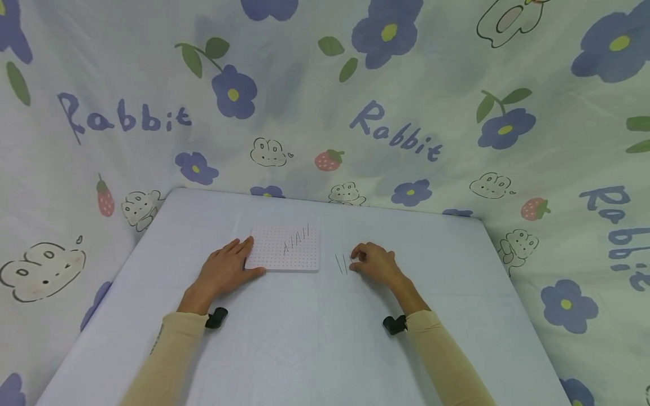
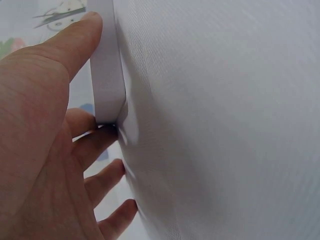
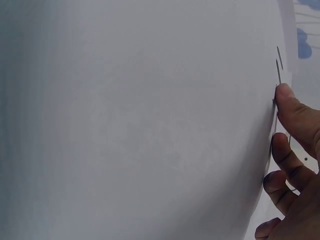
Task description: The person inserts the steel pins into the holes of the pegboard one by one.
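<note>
A white pegboard (image 1: 266,262) with a grid of small holes lies flat, with several thin dark needles (image 1: 298,237) standing or leaning on its right half. My left hand (image 1: 225,268) rests at its left end, fingers spread along the side and thumb along the front edge. In the left wrist view the thumb touches the edge of the board (image 2: 107,80). Right of the board, loose needles (image 1: 340,264) lie on the table. My right hand (image 1: 376,263) is beside them, fingers bent and thumb and index apart; a thin needle (image 3: 276,122) shows by the fingertips.
The white table (image 1: 299,344) has its far edge against a patterned curtain (image 1: 315,101) with flowers, rabbits and strawberries. A dark wrist device (image 1: 217,317) sits at the left cuff, and another dark device (image 1: 394,325) at the right.
</note>
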Motion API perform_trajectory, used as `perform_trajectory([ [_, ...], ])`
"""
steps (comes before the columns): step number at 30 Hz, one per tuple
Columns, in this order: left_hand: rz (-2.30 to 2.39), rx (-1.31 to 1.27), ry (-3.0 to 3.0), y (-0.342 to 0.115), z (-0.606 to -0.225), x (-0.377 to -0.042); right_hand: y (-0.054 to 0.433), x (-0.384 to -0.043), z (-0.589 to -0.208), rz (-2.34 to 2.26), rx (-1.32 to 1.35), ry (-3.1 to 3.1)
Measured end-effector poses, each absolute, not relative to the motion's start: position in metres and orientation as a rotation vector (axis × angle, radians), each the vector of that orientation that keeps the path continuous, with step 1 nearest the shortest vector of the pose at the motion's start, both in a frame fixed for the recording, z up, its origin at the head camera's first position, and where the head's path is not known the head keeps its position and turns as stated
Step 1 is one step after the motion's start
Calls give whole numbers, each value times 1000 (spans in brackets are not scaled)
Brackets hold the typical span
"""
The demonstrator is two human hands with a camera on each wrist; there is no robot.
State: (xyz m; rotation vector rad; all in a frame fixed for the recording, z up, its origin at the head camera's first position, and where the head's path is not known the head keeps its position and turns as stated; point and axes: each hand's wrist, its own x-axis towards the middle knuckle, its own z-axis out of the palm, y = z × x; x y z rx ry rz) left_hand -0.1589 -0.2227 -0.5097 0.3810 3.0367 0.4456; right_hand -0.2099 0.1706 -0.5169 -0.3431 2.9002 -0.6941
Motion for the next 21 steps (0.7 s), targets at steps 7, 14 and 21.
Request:
perform_trajectory([
  [7, 442, 374, 3022, -223, -508, -159, 172, -211, -517, -662, -336, 2928],
  [14, 437, 377, 3019, -224, -509, -159, 174, -213, -519, -585, -320, 2945],
  [21, 440, 382, 3024, -224, -510, -158, 170, -212, -513, -497, -343, 2976],
])
